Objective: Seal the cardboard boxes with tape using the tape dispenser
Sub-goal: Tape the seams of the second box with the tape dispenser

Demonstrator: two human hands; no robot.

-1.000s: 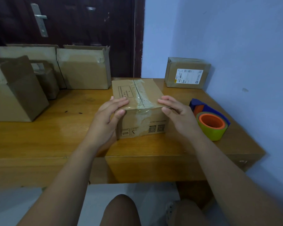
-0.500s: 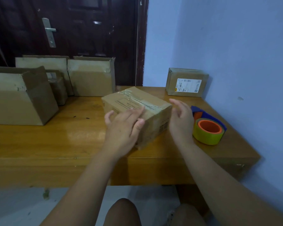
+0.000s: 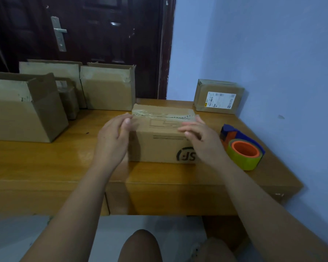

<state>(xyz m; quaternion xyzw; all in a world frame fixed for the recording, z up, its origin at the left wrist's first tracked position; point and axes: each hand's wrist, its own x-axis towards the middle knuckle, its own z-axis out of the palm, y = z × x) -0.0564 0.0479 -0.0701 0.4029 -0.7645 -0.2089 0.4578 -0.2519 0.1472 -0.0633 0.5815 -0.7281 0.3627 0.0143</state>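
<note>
On the table (image 3: 45, 167), a box (image 3: 159, 146) sits in the middle, towards the near edge. The left hand (image 3: 112, 140) is at its left end and the right hand (image 3: 206, 142) at its right end. The dispenser (image 3: 242, 146) lies just right of the box, by the wall (image 3: 273, 53). A corner box (image 3: 218, 96) stands far right. At left stands a big box (image 3: 23, 114), with a small box (image 3: 68, 101) just right of it. Behind them, a rear-left box (image 3: 51, 72) and a rear-right box (image 3: 107, 89) stand before the door (image 3: 102, 35).

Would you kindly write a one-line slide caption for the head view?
The left hand and right hand flank a taped cardboard box on the wooden table; the tape dispenser lies beside it, untouched.
</note>
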